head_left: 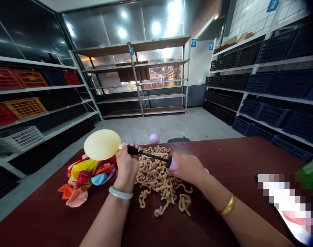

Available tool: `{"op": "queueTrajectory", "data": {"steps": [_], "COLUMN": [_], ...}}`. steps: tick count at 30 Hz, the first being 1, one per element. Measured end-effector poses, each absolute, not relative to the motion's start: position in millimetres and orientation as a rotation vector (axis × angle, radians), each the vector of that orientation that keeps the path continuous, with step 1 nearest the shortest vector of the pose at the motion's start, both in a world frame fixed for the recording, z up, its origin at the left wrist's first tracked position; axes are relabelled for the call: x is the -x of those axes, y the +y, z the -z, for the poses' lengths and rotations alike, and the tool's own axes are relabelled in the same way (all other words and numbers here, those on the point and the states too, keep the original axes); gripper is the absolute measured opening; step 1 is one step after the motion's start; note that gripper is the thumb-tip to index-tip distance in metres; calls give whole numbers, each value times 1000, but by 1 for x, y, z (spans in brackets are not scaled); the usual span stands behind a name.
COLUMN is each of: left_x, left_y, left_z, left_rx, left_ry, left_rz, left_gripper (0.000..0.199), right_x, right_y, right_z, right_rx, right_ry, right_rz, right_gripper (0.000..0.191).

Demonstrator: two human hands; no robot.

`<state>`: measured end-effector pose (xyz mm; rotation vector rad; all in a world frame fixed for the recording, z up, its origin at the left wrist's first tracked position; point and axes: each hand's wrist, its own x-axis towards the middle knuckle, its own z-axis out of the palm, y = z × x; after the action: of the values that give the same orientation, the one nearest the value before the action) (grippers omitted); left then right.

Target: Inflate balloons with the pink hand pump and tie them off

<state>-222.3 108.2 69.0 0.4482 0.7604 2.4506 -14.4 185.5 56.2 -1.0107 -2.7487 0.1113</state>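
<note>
A pale yellow balloon (pixel 102 144), blown up to an oval, points left from my left hand (pixel 128 163). That hand is closed around the balloon's neck and the black end of a balloon pump (pixel 155 156). The pump's thin black rod slants down to the right. My right hand (pixel 186 166) is wrapped round the pump's purple end, mostly hidden by the fingers. Beneath the pump lies a heap of tan, twisted, rope-like pieces (pixel 159 185). Left of it, beside my left wrist, is a pile of flat balloons (pixel 85 173) in yellow, red, orange, blue and pink.
The dark red table (pixel 218 206) carries everything. A small purple ball (pixel 153 138) shows near its far edge. A partly pixelated white and red item (pixel 291 219) lies at right. Shelves with crates (pixel 25 108) line both sides; a metal rack (pixel 161 97) stands at the back.
</note>
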Motion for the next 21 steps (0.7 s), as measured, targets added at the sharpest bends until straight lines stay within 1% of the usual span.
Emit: {"op": "queueTrajectory", "data": {"steps": [5,8,16,21], "left_x": [236,214,133,133], "left_y": [106,113,120,117], "left_z": [-64,-55,-44,-52], "left_rx": [-440,-448,-487,-498], "left_ry": [753,761,837,819], "left_rz": [-2512,-2505,-2320,-2294], "left_gripper": [17,21,25,23], "right_x": [10,11,18,19], "right_y": [190,186,169,167], "right_z": [-56,-55,-56,-59], "right_rx": [1040,1054,1014,1034], "right_ry": [-2782,-2789,-2759,-2731], "right_rz": [-49,-28,-157,-208], "right_gripper": [41,38,35,37]}}
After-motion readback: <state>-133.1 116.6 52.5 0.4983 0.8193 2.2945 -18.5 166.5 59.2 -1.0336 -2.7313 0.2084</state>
